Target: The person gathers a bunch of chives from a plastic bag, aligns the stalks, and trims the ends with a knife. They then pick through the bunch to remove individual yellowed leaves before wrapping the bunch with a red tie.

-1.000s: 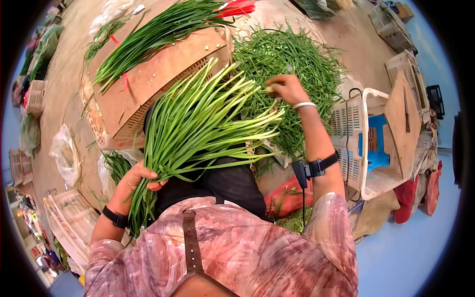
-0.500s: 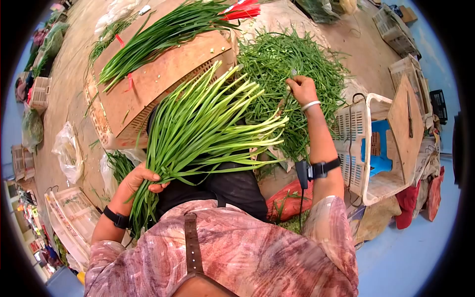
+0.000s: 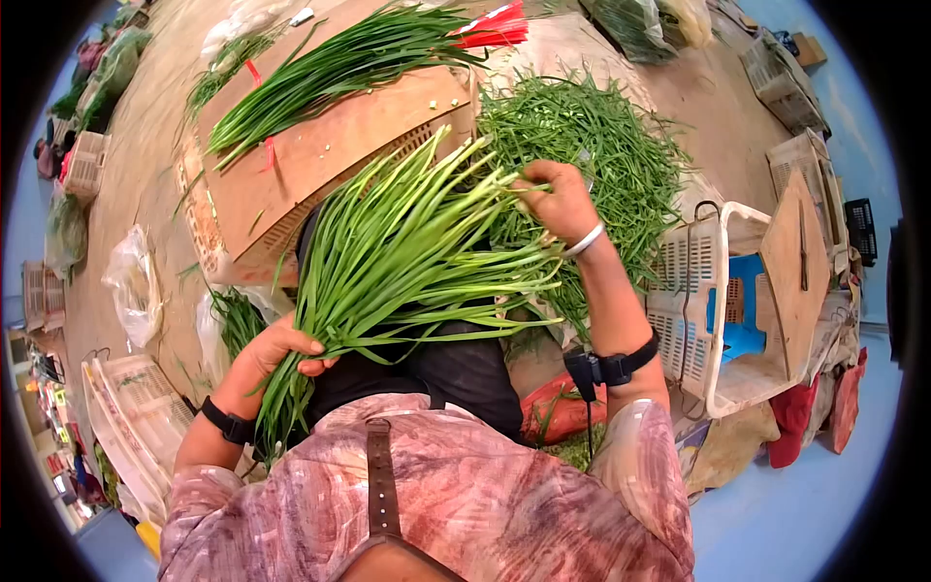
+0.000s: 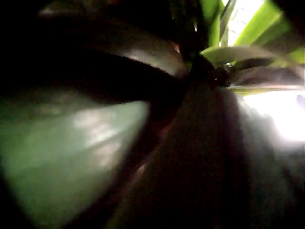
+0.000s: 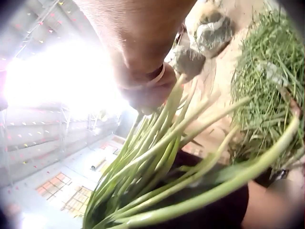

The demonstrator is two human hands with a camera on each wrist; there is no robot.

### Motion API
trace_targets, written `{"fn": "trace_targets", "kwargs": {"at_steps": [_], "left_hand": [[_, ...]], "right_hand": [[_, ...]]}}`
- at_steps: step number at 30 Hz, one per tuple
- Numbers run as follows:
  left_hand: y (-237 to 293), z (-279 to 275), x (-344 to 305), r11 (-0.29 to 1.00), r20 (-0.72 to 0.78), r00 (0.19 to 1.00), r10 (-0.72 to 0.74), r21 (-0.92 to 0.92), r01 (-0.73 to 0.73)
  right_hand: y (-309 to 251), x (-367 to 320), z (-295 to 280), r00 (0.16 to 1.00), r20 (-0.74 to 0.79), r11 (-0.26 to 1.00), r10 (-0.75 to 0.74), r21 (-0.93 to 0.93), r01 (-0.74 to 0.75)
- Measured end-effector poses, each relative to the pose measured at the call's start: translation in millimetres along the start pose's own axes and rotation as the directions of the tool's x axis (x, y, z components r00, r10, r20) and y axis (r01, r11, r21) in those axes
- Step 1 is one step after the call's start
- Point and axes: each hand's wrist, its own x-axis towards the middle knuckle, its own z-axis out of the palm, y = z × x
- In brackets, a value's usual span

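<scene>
A fanned bunch of garlic chives lies across the person's lap, pale stalk ends pointing toward the right hand. The left hand grips it low around the green leaves, thumb on top. At the pale ends, the right hand has its fingers curled and pinches a stalk tip. The right wrist view shows that hand at the upper ends of the chive stalks, its fingertips partly hidden. Dark, blurred leaves fill most of the left wrist view.
A heap of loose green trimmings covers the floor ahead. On a board-topped crate lie more chives and red ties. To the right stands a white plastic crate with a board leaning on it.
The right hand first moved away over the trimmings heap, then came back to the pale stalk ends and pinches there. The left hand keeps its grip on the bunch.
</scene>
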Motion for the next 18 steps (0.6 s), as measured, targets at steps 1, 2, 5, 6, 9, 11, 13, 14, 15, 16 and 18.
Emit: {"fn": "trace_targets", "kwargs": {"at_steps": [1, 2, 5, 6, 9, 11, 13, 14, 15, 16, 18], "left_hand": [[-1, -1, -1, 1.0, -0.003, 1.0, 0.0, -0.004, 0.0], [-1, -3, -1, 1.0, -0.005, 1.0, -0.011, -0.008, 0.011], [-1, -9, 1, 0.999, 0.018, 0.999, -0.032, -0.011, 0.032], [-1, -10, 2, 0.999, 0.039, 0.998, -0.044, -0.007, 0.045], [-1, -5, 1, 0.999, 0.008, 1.0, -0.023, 0.04, 0.023], [-2, -8, 2, 0.999, 0.01, 1.0, -0.025, 0.044, 0.024], [-2, -8, 2, 0.998, 0.016, 0.999, -0.031, 0.058, 0.03], [-1, -6, 2, 0.999, 0.017, 0.999, -0.03, 0.044, 0.029], [-1, -4, 2, 0.999, 0.018, 0.999, -0.028, 0.03, 0.027], [0, -3, 3, 0.999, 0.017, 0.999, -0.027, 0.03, 0.026], [0, -2, 1, 0.999, 0.048, 0.999, -0.017, 0.042, 0.015]], "right_hand": [[10, 1, -7, 0.968, -0.124, 0.941, -0.22, -0.286, 0.178], [18, 4, -20, 0.953, -0.187, 0.901, -0.239, -0.409, 0.146], [22, 15, -61, 0.89, -0.453, 0.671, -0.048, -0.675, -0.307], [27, 15, -67, 0.891, -0.45, 0.668, -0.053, -0.679, -0.303], [31, 22, -68, 0.891, -0.454, 0.357, 0.024, -0.828, -0.432], [6, 33, -57, 0.943, -0.311, 0.589, -0.119, -0.787, -0.185], [-8, 49, -36, 0.98, -0.2, 0.959, 0.02, -0.274, -0.075], [-21, 51, -21, 0.994, -0.094, 0.982, 0.063, -0.173, -0.079], [-30, 52, -10, 0.995, 0.017, 0.993, 0.094, -0.072, -0.093], [-23, 58, -4, 0.992, 0.089, 0.995, 0.095, -0.021, -0.093], [-18, 63, 5, 0.988, 0.131, 0.988, 0.083, 0.121, -0.099]]}}
